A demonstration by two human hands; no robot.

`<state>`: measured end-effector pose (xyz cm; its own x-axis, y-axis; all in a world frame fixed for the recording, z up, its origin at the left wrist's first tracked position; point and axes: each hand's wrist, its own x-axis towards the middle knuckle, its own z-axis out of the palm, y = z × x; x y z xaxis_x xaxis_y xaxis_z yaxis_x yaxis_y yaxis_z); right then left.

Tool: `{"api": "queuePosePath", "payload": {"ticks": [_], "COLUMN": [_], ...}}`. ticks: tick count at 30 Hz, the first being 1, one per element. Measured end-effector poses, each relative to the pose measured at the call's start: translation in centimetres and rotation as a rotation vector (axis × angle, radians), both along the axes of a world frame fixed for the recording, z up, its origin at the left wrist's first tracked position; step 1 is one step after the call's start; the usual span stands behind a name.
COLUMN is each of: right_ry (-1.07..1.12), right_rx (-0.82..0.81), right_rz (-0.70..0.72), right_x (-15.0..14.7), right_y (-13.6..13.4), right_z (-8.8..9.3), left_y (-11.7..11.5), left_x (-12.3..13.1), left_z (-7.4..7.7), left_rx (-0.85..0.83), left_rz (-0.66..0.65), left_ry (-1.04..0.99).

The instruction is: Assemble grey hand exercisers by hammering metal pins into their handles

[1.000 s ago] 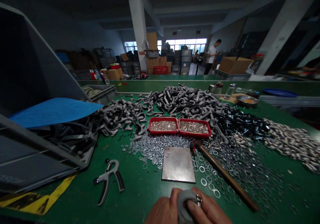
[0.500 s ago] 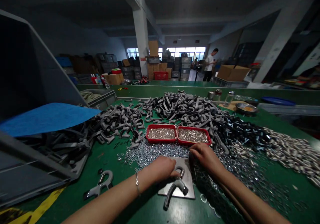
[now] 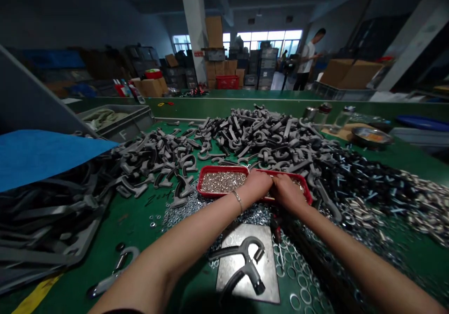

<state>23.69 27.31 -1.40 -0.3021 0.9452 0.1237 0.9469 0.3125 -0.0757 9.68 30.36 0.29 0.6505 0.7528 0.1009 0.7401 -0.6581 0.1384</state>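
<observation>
Both hands reach forward over the right red tray [image 3: 306,193] of small shiny metal parts. My left hand [image 3: 257,184] is curled at the tray's left edge, between the two trays. Close against it on the right, my right hand [image 3: 287,192] is also curled with its fingers down in the tray. What the fingers pinch is hidden. The left red tray [image 3: 220,182] holds similar small parts. A grey hand-grip piece [image 3: 245,263] lies on a square steel plate [image 3: 266,281] in front of me, untouched.
A big heap of grey plastic grip parts [image 3: 245,139] covers the green table behind the trays. Loose washers [image 3: 298,276], black screws [image 3: 354,174] and silver springs [image 3: 428,206] spread to the right. A finished gripper [image 3: 112,276] lies at front left. Grey bin with blue sheet [image 3: 38,155] on the left. A person stands far back.
Both hands left the grey piece lying on the steel plate and moved forward to the red trays. The camera tilted down and nearer.
</observation>
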Motion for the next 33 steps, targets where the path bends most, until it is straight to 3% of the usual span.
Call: {"api": "queuePosePath", "payload": {"ticks": [7,13,16,19,24,26,29,33], "right_ry": [-0.06,-0.101,-0.077,0.005,0.261,0.389,0.586,0.849], "right_rx": [0.045,0.025,0.01,0.008,0.007,0.0,-0.056,-0.285], "right_rz": [-0.007,0.016,0.022,0.002,-0.027,-0.015,0.004,0.013], "right_x": [0.5,0.8,0.8,0.5,0.3,0.6,1.1,0.4], "right_y": [-0.3,-0.4,-0.4,-0.5,-1.1,-2.5,-7.2,-14.9], "right_z": [0.2,0.7,0.5,0.4,1.2,1.9,2.3,0.5], "left_y": [-0.9,-2.6,-5.8,-10.5,-16.7,-18.0,-19.4,-21.1], "left_x": [-1.0,-1.4,-3.4,-6.6,-11.6,-13.1,-15.3,-16.7], "left_z": [-0.3,0.4,0.7,0.4,-0.6,-0.8,-1.0,-1.5], "left_rx": [-0.038,-0.05,-0.065,-0.129,-0.552,-0.609,-0.562,-0.484], "left_rz": [0.101,0.217,0.23,0.228,0.333,0.412,0.54,0.585], "left_ry": [-0.055,-0.258,-0.368,-0.462,-0.886,-1.075,-1.222,-1.116]}}
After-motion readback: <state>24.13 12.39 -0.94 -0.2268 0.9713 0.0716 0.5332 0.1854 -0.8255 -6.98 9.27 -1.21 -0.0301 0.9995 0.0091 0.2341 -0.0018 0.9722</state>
